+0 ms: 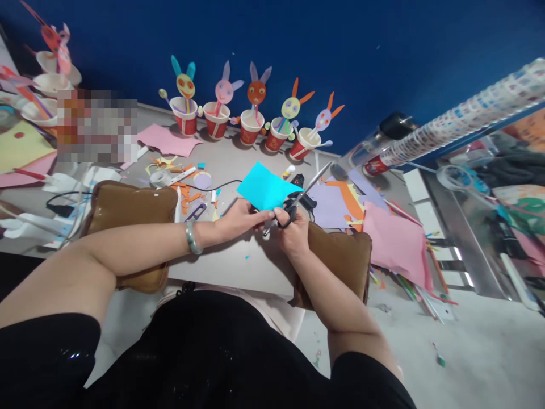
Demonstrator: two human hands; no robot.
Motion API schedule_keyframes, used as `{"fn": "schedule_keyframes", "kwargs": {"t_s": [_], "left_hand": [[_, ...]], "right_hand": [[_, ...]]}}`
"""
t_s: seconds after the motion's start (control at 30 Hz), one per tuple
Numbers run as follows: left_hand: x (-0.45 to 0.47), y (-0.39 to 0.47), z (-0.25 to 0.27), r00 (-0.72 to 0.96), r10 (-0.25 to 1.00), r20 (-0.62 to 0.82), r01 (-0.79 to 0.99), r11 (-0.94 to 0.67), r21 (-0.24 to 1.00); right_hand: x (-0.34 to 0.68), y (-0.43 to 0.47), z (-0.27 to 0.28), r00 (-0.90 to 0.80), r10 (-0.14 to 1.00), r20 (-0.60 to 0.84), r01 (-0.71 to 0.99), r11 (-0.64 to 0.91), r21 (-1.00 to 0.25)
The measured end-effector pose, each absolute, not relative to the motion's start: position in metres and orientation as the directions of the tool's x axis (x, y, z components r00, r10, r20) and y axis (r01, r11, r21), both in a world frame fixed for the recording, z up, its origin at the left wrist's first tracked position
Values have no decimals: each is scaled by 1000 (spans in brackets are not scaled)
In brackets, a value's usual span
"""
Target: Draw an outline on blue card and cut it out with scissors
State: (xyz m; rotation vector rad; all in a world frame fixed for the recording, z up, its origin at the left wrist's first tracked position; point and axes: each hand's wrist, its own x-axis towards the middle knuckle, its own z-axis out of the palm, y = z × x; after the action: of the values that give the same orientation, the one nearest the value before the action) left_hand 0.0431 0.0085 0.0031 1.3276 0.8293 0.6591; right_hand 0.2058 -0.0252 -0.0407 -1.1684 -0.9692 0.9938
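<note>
In the head view, the left hand (236, 218), with a pale grey-green bangle (192, 237) at its wrist, reaches in over the grey table (238, 270). Its grip is closed on the lower edge of a bright blue sheet of paper (264, 187), which is held up over the middle of the table. The right hand (293, 230) has its grip closed around the dark handles of a pair of metal scissors (313, 182), whose blades point up and to the right by the sheet's right corner; whether they bite into the paper I cannot tell.

A brown padded cushion (131, 204) lies under the left forearm, and a second brown cushion (340, 255) under the right. Behind the hands stands a row of five red-and-white paper cups (249, 135), each with a rabbit-eared paper face (256, 92) rising from it, before a dark blue wall (306, 40). Orange paper scraps (190, 200) lie left of the sheet; pale purple paper (332, 209) lies to its right, near a large pink paper sheet (395, 244).
</note>
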Motion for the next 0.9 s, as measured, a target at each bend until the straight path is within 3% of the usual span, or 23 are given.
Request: {"fn": "schedule_keyframes", "kwargs": {"t_s": [0.47, 0.6, 0.73, 0.8, 0.9], "left_hand": [[48, 29, 16, 593, 805, -13, 39, -12, 999], [40, 35, 20, 582, 813, -24, 78, -26, 997], [24, 43, 23, 520, 848, -104, 140, 35, 989], [17, 45, 21, 475, 873, -114, 66, 94, 993], [13, 45, 17, 455, 884, -109, -81, 163, 983]], "right_hand": [[214, -18, -44, 204, 965, 168, 13, 169, -986], [217, -22, -23, 184, 939, 290, 179, 258, -949], [256, -28, 6, 62, 883, 466, 603, 339, -723], [284, -33, 11, 45, 902, 430, 797, 227, -560], [320, -41, 0, 6, 956, 293, 886, 131, -445]]}}
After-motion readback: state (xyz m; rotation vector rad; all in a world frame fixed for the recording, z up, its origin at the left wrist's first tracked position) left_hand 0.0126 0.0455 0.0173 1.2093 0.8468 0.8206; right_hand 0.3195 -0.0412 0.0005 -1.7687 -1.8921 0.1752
